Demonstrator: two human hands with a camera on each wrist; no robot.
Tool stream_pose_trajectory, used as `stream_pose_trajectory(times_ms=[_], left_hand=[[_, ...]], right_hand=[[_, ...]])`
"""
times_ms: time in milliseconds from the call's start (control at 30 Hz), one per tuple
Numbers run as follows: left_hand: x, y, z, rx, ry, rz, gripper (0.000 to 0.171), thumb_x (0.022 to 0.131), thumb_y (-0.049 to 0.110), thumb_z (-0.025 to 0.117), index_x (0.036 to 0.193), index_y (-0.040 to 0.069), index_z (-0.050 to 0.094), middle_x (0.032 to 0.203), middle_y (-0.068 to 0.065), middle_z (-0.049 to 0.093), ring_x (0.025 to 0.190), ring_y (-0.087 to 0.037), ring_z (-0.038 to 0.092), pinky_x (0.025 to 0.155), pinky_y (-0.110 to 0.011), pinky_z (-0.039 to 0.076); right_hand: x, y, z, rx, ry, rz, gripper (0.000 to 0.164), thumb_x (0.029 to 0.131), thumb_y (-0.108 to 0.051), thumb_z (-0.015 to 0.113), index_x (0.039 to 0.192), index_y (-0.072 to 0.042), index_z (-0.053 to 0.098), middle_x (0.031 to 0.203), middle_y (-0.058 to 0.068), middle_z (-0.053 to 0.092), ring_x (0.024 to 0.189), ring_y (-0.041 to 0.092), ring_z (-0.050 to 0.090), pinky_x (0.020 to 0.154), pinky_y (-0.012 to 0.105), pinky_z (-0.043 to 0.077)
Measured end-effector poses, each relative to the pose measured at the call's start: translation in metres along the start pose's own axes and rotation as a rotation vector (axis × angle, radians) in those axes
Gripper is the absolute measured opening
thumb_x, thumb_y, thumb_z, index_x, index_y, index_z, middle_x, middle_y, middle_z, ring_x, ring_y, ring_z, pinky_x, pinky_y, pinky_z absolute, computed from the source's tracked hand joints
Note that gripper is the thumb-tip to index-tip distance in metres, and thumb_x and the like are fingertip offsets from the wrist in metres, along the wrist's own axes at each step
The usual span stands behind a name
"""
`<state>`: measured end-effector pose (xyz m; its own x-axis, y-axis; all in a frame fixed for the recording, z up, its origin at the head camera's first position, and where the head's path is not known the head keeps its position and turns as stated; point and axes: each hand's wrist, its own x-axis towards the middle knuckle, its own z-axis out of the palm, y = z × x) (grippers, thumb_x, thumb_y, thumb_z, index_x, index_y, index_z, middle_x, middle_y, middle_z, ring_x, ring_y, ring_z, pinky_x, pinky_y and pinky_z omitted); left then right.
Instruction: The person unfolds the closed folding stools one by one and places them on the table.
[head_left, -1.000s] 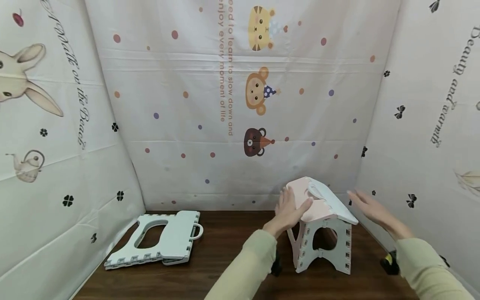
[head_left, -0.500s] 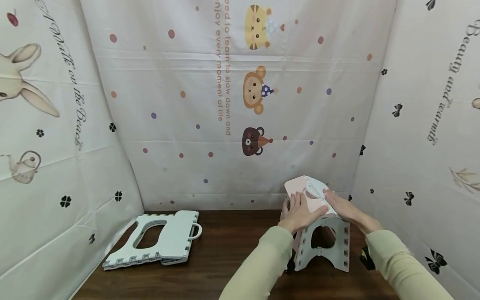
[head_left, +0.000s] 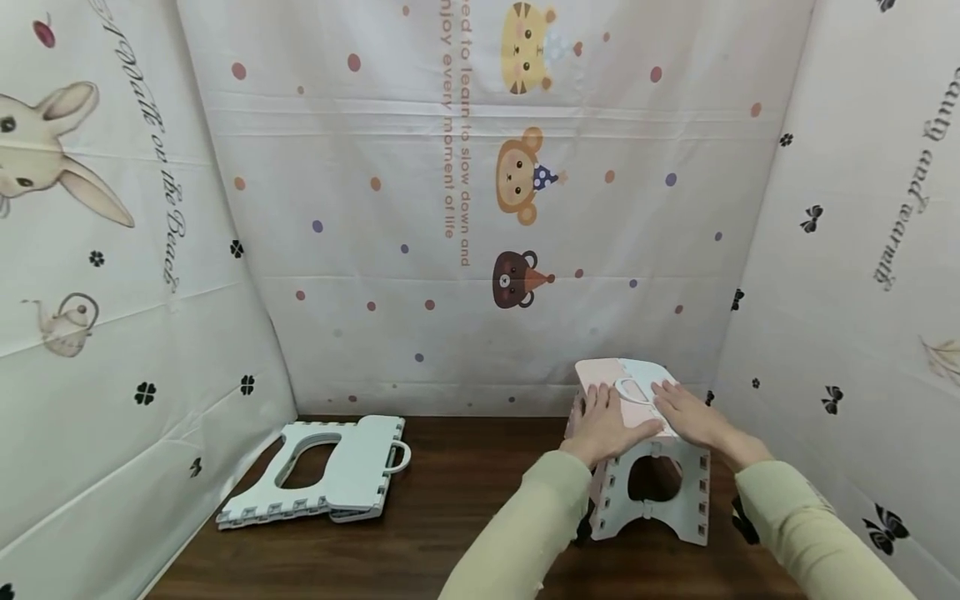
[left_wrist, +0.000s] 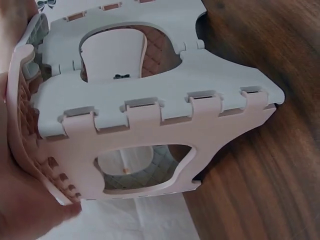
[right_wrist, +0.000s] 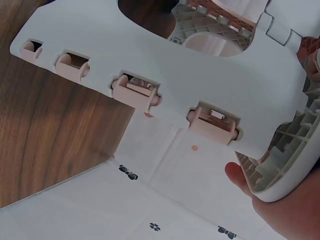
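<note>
A pink and white folding step stool [head_left: 652, 487] stands upright at the right of the table, its two-part top nearly level with a small white handle loop [head_left: 632, 390] at the seam. My left hand [head_left: 603, 425] lies on the pink half, fingers stretched forward and thumb toward the seam. My right hand [head_left: 697, 419] presses on the white half with fingers extended. The left wrist view shows the stool's hinged legs spread, with the left hand [left_wrist: 30, 205] at the top's edge. In the right wrist view, part of the right hand [right_wrist: 285, 205] shows under the ribbed edge.
A second folding stool [head_left: 352, 467], white and folded flat, lies at the left of the brown wooden table [head_left: 465, 492], its handle loop pointing right. Printed cloth walls [head_left: 420, 333] enclose the back and both sides, close behind the standing stool.
The right hand has come in from beside the stool onto its white half. The left hand has shifted right on the top. The top, peaked like a roof before, has flattened.
</note>
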<state>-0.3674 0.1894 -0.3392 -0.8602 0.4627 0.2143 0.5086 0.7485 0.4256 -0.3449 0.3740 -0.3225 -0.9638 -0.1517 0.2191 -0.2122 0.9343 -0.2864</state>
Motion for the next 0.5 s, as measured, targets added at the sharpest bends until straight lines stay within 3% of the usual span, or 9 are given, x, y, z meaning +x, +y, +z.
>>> stream_pose_trajectory(times_ms=[133, 233, 300, 367, 433, 500], left_hand=[[-0.009, -0.024, -0.003, -0.044, -0.016, 0.074, 0.082, 0.094, 0.069, 0.029, 0.155, 0.016, 0.019, 0.163, -0.003, 0.013, 0.152, -0.019, 0.006, 0.122, -0.045, 0.015], [-0.014, -0.06, -0.01, 0.019, 0.014, 0.096, 0.071, 0.1, 0.059, 0.027, 0.155, 0.014, 0.021, 0.163, -0.007, 0.015, 0.152, -0.024, 0.008, 0.122, -0.046, 0.015], [-0.018, -0.096, -0.02, 0.127, 0.068, 0.071, 0.064, 0.101, 0.051, 0.036, 0.151, 0.01, 0.031, 0.158, -0.012, 0.027, 0.148, -0.03, 0.021, 0.119, -0.049, 0.023], [-0.029, -0.141, -0.035, 0.266, 0.131, 0.019, 0.056, 0.097, 0.042, 0.052, 0.139, 0.005, 0.047, 0.145, -0.016, 0.045, 0.137, -0.035, 0.038, 0.109, -0.051, 0.037], [-0.046, -0.19, -0.054, 0.418, 0.172, -0.081, 0.044, 0.089, 0.035, 0.064, 0.119, 0.003, 0.061, 0.126, -0.018, 0.058, 0.121, -0.037, 0.05, 0.096, -0.05, 0.048], [-0.07, -0.235, -0.074, 0.533, 0.177, -0.216, 0.029, 0.085, 0.026, 0.068, 0.103, 0.004, 0.067, 0.111, -0.018, 0.064, 0.109, -0.037, 0.055, 0.086, -0.049, 0.051]], right_hand=[[-0.001, 0.0, 0.004, 0.011, -0.005, 0.009, 0.059, 0.106, -0.033, 0.028, 0.144, 0.012, 0.03, 0.149, 0.039, 0.022, 0.137, 0.058, 0.018, 0.108, 0.07, 0.018], [-0.004, 0.001, 0.002, 0.01, -0.003, 0.009, 0.06, 0.106, -0.034, 0.028, 0.144, 0.012, 0.03, 0.148, 0.039, 0.022, 0.136, 0.059, 0.019, 0.107, 0.071, 0.019], [-0.003, 0.003, -0.001, -0.009, 0.001, 0.012, 0.06, 0.106, -0.035, 0.026, 0.144, 0.012, 0.03, 0.148, 0.039, 0.024, 0.136, 0.058, 0.02, 0.105, 0.072, 0.019], [-0.002, 0.004, -0.002, -0.029, 0.006, 0.011, 0.06, 0.106, -0.035, 0.026, 0.144, 0.012, 0.031, 0.148, 0.039, 0.025, 0.136, 0.058, 0.021, 0.104, 0.074, 0.019], [0.0, 0.005, -0.002, -0.05, 0.005, 0.01, 0.061, 0.106, -0.036, 0.026, 0.143, 0.011, 0.032, 0.147, 0.038, 0.026, 0.135, 0.058, 0.022, 0.103, 0.075, 0.017], [0.002, 0.005, -0.002, -0.067, 0.001, 0.005, 0.06, 0.106, -0.035, 0.027, 0.143, 0.012, 0.032, 0.147, 0.038, 0.027, 0.135, 0.058, 0.023, 0.103, 0.076, 0.015]])
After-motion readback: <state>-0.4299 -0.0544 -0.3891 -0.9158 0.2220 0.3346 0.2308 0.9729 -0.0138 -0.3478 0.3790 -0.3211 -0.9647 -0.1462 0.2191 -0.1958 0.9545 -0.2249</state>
